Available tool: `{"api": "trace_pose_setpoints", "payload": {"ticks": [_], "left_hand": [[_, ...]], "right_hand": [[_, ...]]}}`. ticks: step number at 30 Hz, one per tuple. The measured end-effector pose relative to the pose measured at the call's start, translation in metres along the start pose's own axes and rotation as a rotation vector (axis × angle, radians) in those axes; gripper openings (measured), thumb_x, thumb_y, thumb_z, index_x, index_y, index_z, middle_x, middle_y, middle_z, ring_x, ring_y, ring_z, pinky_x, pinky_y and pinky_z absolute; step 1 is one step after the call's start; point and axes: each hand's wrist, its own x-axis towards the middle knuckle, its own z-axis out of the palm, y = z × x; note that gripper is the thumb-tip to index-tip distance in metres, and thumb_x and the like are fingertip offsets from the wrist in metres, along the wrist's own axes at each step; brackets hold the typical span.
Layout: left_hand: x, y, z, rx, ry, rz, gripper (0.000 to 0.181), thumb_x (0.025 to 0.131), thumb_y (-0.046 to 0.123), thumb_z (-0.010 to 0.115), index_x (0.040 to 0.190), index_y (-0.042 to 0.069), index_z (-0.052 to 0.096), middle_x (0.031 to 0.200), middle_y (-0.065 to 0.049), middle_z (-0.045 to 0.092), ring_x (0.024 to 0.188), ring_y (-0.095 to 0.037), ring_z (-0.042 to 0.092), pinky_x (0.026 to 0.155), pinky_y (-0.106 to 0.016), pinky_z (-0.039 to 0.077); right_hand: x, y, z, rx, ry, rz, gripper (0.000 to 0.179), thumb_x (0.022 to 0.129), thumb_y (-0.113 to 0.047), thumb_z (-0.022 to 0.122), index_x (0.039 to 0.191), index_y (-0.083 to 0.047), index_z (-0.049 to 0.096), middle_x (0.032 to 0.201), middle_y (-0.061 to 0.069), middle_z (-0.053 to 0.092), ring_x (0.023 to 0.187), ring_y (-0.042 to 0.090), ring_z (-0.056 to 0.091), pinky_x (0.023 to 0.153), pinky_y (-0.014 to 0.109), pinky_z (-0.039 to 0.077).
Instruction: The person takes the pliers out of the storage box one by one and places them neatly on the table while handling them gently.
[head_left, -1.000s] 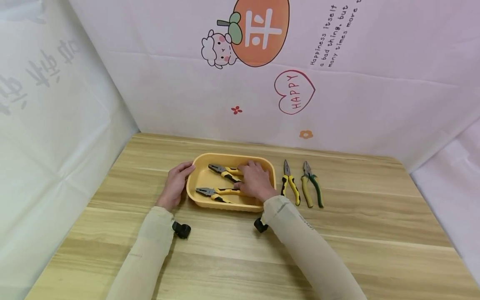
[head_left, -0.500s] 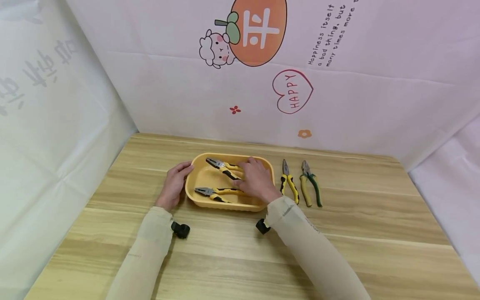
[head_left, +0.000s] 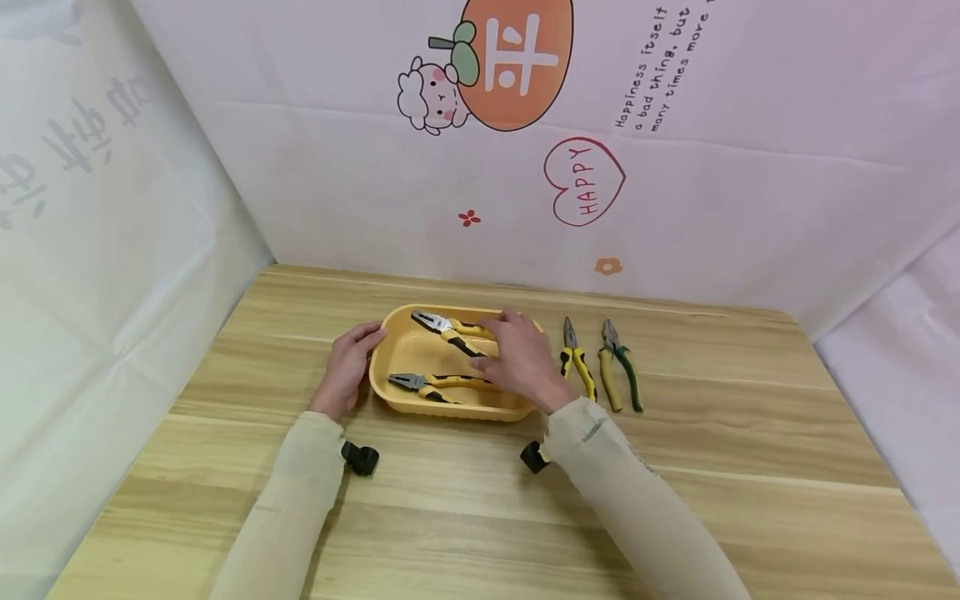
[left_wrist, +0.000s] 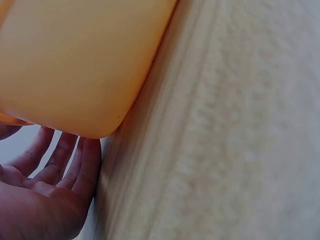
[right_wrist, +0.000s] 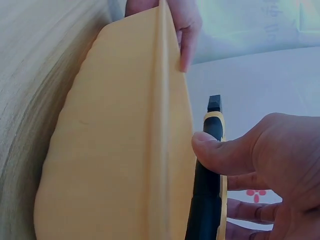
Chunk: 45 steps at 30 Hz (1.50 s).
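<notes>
My right hand [head_left: 519,354] holds a pair of combination pliers [head_left: 442,327] by its yellow and black handles, over the right part of a yellow plastic tray [head_left: 390,406]. In the right wrist view, the thumb lies on the black side of the pliers' handle [right_wrist: 206,195], which rises above the tray's rim. A second pair of combination pliers [head_left: 431,386] lies inside the tray, its handle ends hidden by the hand. At the tray's left end, my left hand [head_left: 347,367] grips the rim, thumb at the top and fingers against the outer wall [left_wrist: 75,75].
Right of the tray, yellow and black long-nose pliers [head_left: 577,367] lie on the wooden table [head_left: 450,508], partly behind my right hand. Beside them lie green-handled pliers [head_left: 618,367]. A printed white cloth [head_left: 360,183] hangs along the table's back edge.
My right hand has lifted the upper pliers from the tray's floor, and their head has shifted slightly up and back. The left hand stays on the tray's left end.
</notes>
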Motion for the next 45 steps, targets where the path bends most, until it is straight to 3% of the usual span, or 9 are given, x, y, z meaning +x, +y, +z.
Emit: {"api": "trace_pose_setpoints", "payload": {"ticks": [13,22,33,35,40,45], "left_hand": [[0.000,-0.001,0.000,-0.011,-0.002,0.005,0.043,0.107,0.020,0.053,0.143,-0.003,0.052,0.138,-0.016,0.054,0.102,-0.011,0.062,0.083,-0.020,0.054],[0.000,0.001,0.000,0.007,-0.001,0.006,0.043,0.108,0.021,0.052,0.144,-0.001,0.052,0.141,-0.016,0.053,0.107,-0.014,0.061,0.085,-0.021,0.054],[-0.001,0.001,0.001,-0.005,0.014,0.002,0.042,0.107,0.020,0.054,0.142,-0.003,0.053,0.136,-0.015,0.055,0.100,-0.010,0.062,0.082,-0.020,0.054],[-0.002,0.001,0.001,-0.007,0.014,0.002,0.042,0.107,0.021,0.054,0.142,-0.003,0.053,0.136,-0.015,0.055,0.100,-0.010,0.062,0.081,-0.019,0.054],[-0.002,0.001,0.000,-0.013,0.009,0.003,0.044,0.107,0.021,0.054,0.143,-0.004,0.052,0.137,-0.016,0.054,0.100,-0.010,0.062,0.082,-0.019,0.054],[-0.002,0.001,0.001,-0.014,0.008,0.003,0.044,0.107,0.021,0.054,0.142,-0.005,0.052,0.138,-0.018,0.053,0.101,-0.010,0.062,0.083,-0.018,0.053]], "right_hand": [[-0.019,0.002,-0.020,0.018,0.071,-0.030,0.061,0.089,-0.027,0.082,0.141,-0.005,0.060,0.118,0.015,0.059,0.090,0.029,0.054,0.070,0.041,0.047],[-0.028,0.012,-0.034,0.048,0.102,0.010,0.061,0.089,-0.027,0.082,0.141,-0.004,0.059,0.126,0.016,0.060,0.101,0.033,0.055,0.080,0.045,0.048],[-0.040,0.028,-0.047,0.032,0.139,0.043,0.060,0.088,-0.026,0.082,0.139,-0.004,0.061,0.122,0.019,0.061,0.089,0.032,0.056,0.071,0.043,0.047],[-0.042,0.030,-0.049,0.026,0.144,0.048,0.060,0.088,-0.026,0.082,0.139,-0.004,0.061,0.121,0.019,0.061,0.090,0.032,0.056,0.073,0.045,0.047],[-0.046,0.038,-0.053,0.031,0.140,0.066,0.059,0.088,-0.025,0.082,0.138,-0.002,0.061,0.125,0.022,0.060,0.109,0.040,0.055,0.094,0.055,0.044],[-0.050,0.045,-0.055,0.047,0.130,0.121,0.059,0.089,-0.023,0.081,0.140,-0.003,0.060,0.127,0.022,0.058,0.114,0.041,0.054,0.093,0.056,0.046]]}}
